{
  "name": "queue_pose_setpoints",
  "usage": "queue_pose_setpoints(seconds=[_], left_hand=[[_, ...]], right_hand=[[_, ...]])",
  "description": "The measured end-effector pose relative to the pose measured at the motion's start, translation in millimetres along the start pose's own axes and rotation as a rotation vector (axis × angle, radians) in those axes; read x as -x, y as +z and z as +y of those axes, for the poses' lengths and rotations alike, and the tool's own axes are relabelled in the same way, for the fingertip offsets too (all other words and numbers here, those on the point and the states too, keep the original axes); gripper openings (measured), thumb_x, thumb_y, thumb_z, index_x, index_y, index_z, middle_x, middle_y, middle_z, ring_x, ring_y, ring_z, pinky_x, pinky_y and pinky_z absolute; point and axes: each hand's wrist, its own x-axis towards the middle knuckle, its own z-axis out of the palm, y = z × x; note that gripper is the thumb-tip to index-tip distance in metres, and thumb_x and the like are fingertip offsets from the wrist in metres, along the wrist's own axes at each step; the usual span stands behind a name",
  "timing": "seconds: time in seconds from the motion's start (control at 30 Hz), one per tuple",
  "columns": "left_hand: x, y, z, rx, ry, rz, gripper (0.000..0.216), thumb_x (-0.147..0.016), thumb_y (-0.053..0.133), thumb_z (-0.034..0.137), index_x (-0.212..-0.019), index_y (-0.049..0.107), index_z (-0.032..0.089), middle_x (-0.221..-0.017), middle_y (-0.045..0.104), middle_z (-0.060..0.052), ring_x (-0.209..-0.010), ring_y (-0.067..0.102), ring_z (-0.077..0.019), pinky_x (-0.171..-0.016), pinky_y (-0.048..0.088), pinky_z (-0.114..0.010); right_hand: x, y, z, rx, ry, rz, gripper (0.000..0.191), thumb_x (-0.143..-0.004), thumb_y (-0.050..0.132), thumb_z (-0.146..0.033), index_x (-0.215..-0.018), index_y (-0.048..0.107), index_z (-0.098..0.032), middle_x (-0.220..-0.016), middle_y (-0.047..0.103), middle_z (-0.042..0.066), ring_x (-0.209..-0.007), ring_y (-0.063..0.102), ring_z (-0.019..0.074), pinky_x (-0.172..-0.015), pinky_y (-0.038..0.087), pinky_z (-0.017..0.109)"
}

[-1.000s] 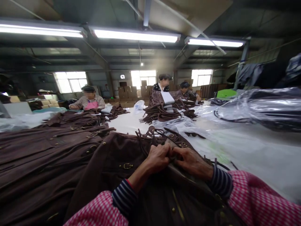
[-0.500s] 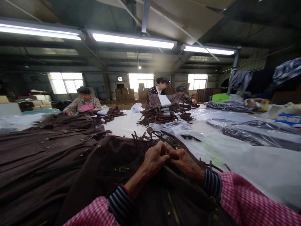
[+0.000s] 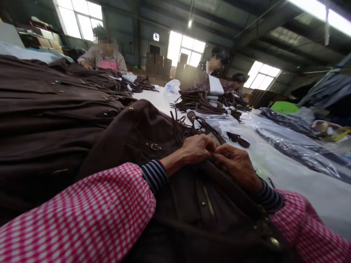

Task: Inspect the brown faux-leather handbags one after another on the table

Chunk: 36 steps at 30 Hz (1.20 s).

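A dark brown leather bag [image 3: 189, 197] lies in front of me, with a brass zipper [image 3: 208, 201], a small buckle [image 3: 155, 147] and brass studs. My left hand [image 3: 197, 148] is closed at the bag's upper edge, thumb and fingers pinched together. Beside it, almost fingertip to fingertip, my right hand [image 3: 238, 164] pinches the same edge. Whatever lies right between the fingertips is too small and dark to make out. A strap [image 3: 204, 126] with a rounded end rises just beyond the hands.
More brown bags [image 3: 55, 106] are heaped on the left. Further back stands a stack of bags with straps and white wrapping [image 3: 216, 86]. Plastic-wrapped dark goods [image 3: 298, 149] lie on the right of the white table [image 3: 309, 197]. Several co-workers, one in a pink apron [image 3: 109, 65], sit across.
The view has tilted down and swung, so the scene appears higher and slanted. Both hands stay pinched at the bag's edge, and more of my left sleeve shows.
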Motion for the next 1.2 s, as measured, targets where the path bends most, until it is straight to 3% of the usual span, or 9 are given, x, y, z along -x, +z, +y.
queue_pose_setpoints(seconds=[0.23, 0.47, 0.6, 0.77, 0.83, 0.9, 1.03, 1.2], left_hand=[[1.9, -0.7, -0.6, 0.063, 0.006, -0.01, 0.012, -0.077, 0.074, 0.031, -0.083, 0.079, 0.022, -0.073, 0.068, 0.003, -0.076, 0.061, -0.0149, -0.062, 0.034, -0.025], [-0.2, -7.2, -4.3, 0.069, 0.097, -0.165, 0.009, -0.071, 0.072, 0.022, -0.077, 0.078, 0.02, -0.068, 0.067, 0.005, -0.072, 0.058, -0.0142, -0.061, 0.033, -0.025], [0.7, -7.0, -1.0, 0.014, 0.095, -0.148, 0.009, -0.07, 0.072, 0.02, -0.075, 0.079, 0.023, -0.065, 0.065, 0.005, -0.072, 0.058, -0.0144, -0.062, 0.032, -0.026], [2.1, -4.3, 2.1, 0.089, 0.014, -0.088, 0.008, -0.07, 0.079, 0.024, -0.077, 0.081, 0.022, -0.069, 0.069, 0.004, -0.076, 0.061, -0.0153, -0.063, 0.034, -0.026], [1.8, -3.5, 2.7, 0.155, -0.039, -0.061, 0.008, -0.07, 0.079, 0.024, -0.078, 0.081, 0.022, -0.071, 0.071, 0.004, -0.077, 0.063, -0.0154, -0.065, 0.036, -0.025], [1.4, -2.6, 3.3, 0.191, -0.088, -0.035, 0.009, -0.069, 0.079, 0.025, -0.078, 0.081, 0.023, -0.072, 0.073, 0.004, -0.079, 0.064, -0.0159, -0.066, 0.037, -0.025], [1.0, -0.2, 3.2, 0.195, -0.136, 0.0, 0.009, -0.069, 0.079, 0.026, -0.077, 0.082, 0.024, -0.072, 0.073, 0.004, -0.08, 0.065, -0.0168, -0.068, 0.038, -0.025], [-0.4, 5.3, -6.4, 0.362, -0.147, 0.02, 0.009, -0.065, 0.079, 0.026, -0.072, 0.08, 0.02, -0.068, 0.071, 0.002, -0.075, 0.062, -0.0166, -0.065, 0.039, -0.025]], right_hand=[[8.6, -8.6, 0.2, -0.022, 0.032, -0.04, 0.028, -0.085, 0.076, -0.044, -0.093, 0.067, -0.018, -0.068, 0.062, -0.003, -0.053, 0.047, 0.0089, -0.048, 0.035, 0.022], [9.7, -8.9, -12.1, -0.131, 0.167, -0.153, 0.03, -0.077, 0.081, -0.043, -0.084, 0.067, -0.017, -0.065, 0.062, -0.003, -0.053, 0.05, 0.0086, -0.048, 0.036, 0.02], [6.1, -25.3, -9.0, -0.047, 0.154, -0.21, 0.03, -0.078, 0.079, -0.044, -0.088, 0.07, -0.017, -0.071, 0.065, 0.0, -0.058, 0.055, 0.0111, -0.052, 0.041, 0.023], [-28.6, -91.5, 45.3, 0.38, 0.115, 0.211, 0.032, -0.087, 0.062, -0.046, -0.093, 0.07, -0.015, -0.074, 0.071, 0.007, -0.064, 0.063, 0.0179, -0.051, 0.043, 0.026], [-50.9, -117.7, 72.9, 0.821, 0.194, 0.195, 0.034, -0.094, 0.047, -0.039, -0.1, 0.07, -0.014, -0.081, 0.074, 0.01, -0.072, 0.068, 0.0213, -0.059, 0.049, 0.029], [-72.2, -133.2, 96.3, 1.009, 0.222, 0.153, 0.031, -0.093, 0.045, -0.03, -0.097, 0.072, -0.014, -0.089, 0.075, 0.013, -0.082, 0.071, 0.0245, -0.07, 0.051, 0.032], [-100.9, -130.8, 129.2, 1.179, 0.237, 0.108, 0.025, -0.089, 0.048, -0.019, -0.097, 0.07, -0.012, -0.106, 0.073, 0.02, -0.099, 0.07, 0.0292, -0.08, 0.049, 0.035], [-112.0, -116.8, 151.1, 1.27, 0.294, 0.094, 0.024, -0.085, 0.052, -0.014, -0.1, 0.071, -0.01, -0.103, 0.074, 0.023, -0.101, 0.071, 0.0329, -0.081, 0.05, 0.038]])
